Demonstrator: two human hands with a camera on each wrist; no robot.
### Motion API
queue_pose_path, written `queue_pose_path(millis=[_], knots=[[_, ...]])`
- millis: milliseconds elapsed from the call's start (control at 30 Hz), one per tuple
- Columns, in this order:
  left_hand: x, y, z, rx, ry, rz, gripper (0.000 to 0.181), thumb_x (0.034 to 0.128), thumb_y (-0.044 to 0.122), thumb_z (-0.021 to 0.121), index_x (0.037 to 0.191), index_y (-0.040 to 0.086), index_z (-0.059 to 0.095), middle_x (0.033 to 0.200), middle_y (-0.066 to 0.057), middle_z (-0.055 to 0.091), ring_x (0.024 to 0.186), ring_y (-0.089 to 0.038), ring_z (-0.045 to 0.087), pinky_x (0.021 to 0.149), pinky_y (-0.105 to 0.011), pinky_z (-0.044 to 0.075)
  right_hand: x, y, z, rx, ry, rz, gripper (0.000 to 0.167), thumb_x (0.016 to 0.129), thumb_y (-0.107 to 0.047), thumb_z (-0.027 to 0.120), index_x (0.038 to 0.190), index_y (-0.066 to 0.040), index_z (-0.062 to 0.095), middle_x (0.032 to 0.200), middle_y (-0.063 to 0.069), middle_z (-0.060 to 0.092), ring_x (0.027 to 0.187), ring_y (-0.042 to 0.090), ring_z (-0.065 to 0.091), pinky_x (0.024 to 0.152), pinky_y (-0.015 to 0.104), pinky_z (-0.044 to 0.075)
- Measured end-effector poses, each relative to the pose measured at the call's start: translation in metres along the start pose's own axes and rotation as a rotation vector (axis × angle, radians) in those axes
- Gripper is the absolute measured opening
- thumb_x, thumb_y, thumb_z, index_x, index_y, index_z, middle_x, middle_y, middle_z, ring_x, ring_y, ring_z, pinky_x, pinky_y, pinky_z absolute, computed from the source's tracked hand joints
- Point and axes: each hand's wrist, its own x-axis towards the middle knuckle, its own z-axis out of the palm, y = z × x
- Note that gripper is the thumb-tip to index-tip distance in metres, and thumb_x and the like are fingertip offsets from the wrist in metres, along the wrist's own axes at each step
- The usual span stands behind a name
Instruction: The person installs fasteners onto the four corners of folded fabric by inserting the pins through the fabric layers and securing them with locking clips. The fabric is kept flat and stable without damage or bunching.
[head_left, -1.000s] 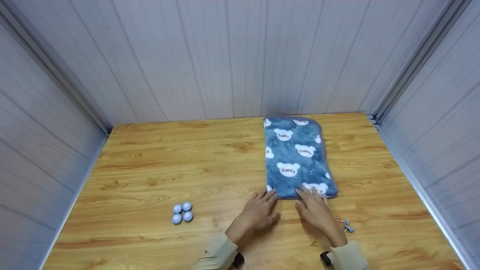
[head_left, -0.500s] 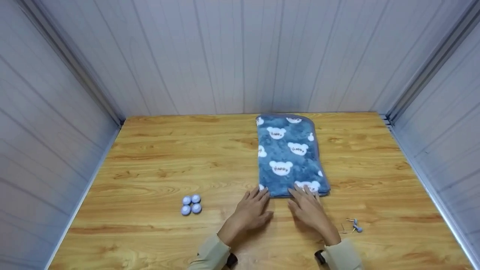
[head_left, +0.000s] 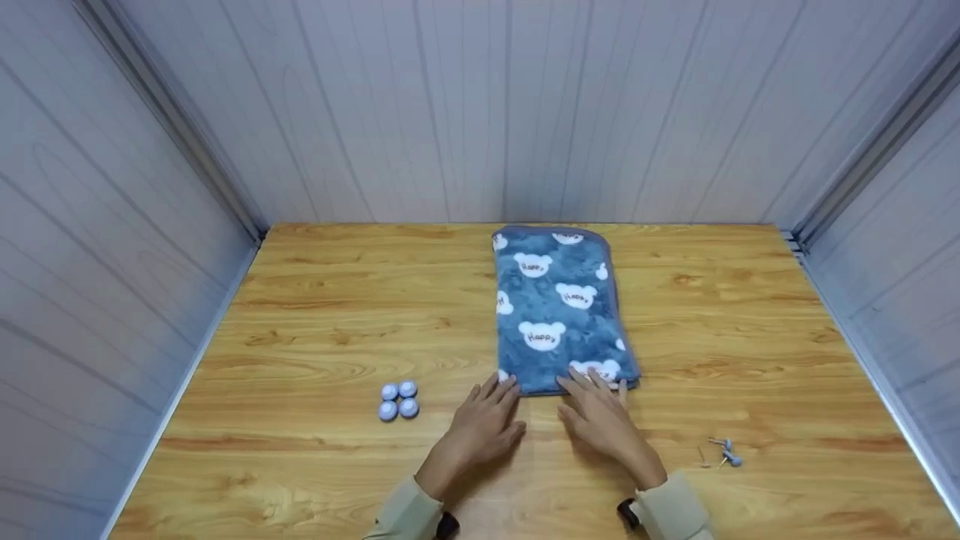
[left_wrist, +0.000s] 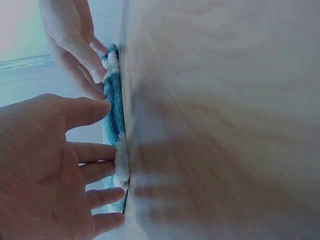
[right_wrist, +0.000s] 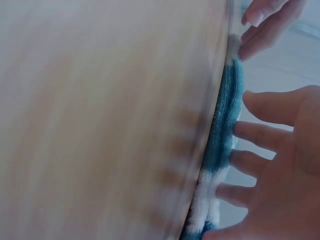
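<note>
A folded blue fleece blanket [head_left: 555, 300] with white bear faces marked "Happy" lies flat on the wooden table, its far end close to the back wall. At its near left corner, the fingertips of my left hand [head_left: 480, 424] touch the edge, fingers straight and spread. My right hand [head_left: 604, 424] rests its straight fingers on the near edge toward the right corner. Both wrist views show the blanket's layered near edge [left_wrist: 115, 105] with the fingers of the left hand [left_wrist: 45, 170] and of the right hand [right_wrist: 285, 165] extended against it.
Several round pale-lilac knobs [head_left: 398, 400] sit grouped on the table [head_left: 322, 315] to the left. At the right lie a few small blue-headed pins or screws [head_left: 729, 454]. Light panelled walls [head_left: 480, 112] enclose the back and sides.
The whole head view has shifted, so the table and its things appear further right. Blanket and hands appear further left in the view, with the hands still at the blanket's near edge.
</note>
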Motion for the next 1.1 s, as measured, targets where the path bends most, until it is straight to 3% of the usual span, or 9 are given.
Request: queue_pose_path(millis=[200, 467, 667, 833, 1100], knots=[[-0.014, -0.01, 0.002, -0.059, 0.066, -0.002, 0.051, 0.0977, 0.029, 0.048, 0.141, 0.003, 0.042, 0.148, -0.011, 0.037, 0.138, -0.032, 0.027, 0.109, -0.043, 0.027, 0.005, -0.01, 0.007, -0.035, 0.049, -0.062, 0.038, 0.091, -0.019, 0.062, 0.127, -0.01, 0.06, 0.137, 0.012, 0.05, 0.128, 0.04, 0.038, 0.1, 0.071, 0.001], [-0.027, -0.015, -0.002, -0.149, 0.158, -0.026, 0.034, 0.0961, 0.018, 0.051, 0.125, 0.0, 0.057, 0.135, -0.014, 0.05, 0.127, -0.031, 0.042, 0.101, -0.044, 0.038, 0.005, -0.02, 0.012, 0.014, 0.02, -0.101, 0.035, 0.091, -0.012, 0.061, 0.125, -0.006, 0.061, 0.133, 0.016, 0.052, 0.118, 0.037, 0.043, 0.097, 0.06, 0.029], [-0.036, -0.014, -0.007, -0.133, 0.2, -0.054, 0.03, 0.0927, 0.015, 0.055, 0.118, -0.001, 0.06, 0.13, -0.015, 0.053, 0.121, -0.03, 0.047, 0.096, -0.043, 0.043, 0.001, -0.03, 0.01, 0.011, -0.031, -0.14, 0.039, 0.089, -0.012, 0.063, 0.127, -0.004, 0.059, 0.133, 0.016, 0.051, 0.117, 0.036, 0.044, 0.094, 0.055, 0.035], [-0.04, -0.012, -0.003, -0.056, 0.265, -0.062, 0.027, 0.0894, 0.014, 0.057, 0.112, 0.0, 0.062, 0.122, -0.012, 0.054, 0.104, -0.029, 0.05, 0.08, -0.042, 0.047, -0.008, -0.035, 0.009, -0.029, -0.092, -0.191, 0.042, 0.088, -0.014, 0.065, 0.128, -0.004, 0.058, 0.135, 0.015, 0.05, 0.116, 0.035, 0.046, 0.091, 0.055, 0.037], [-0.041, -0.008, -0.004, -0.075, 0.285, -0.163, 0.028, 0.0906, 0.019, 0.058, 0.11, -0.002, 0.06, 0.115, -0.014, 0.055, 0.098, -0.029, 0.048, 0.076, -0.042, 0.045, -0.022, -0.047, 0.01, -0.05, -0.159, -0.248, 0.041, 0.089, -0.016, 0.064, 0.127, -0.003, 0.059, 0.135, 0.014, 0.051, 0.11, 0.031, 0.048, 0.085, 0.049, 0.042]])
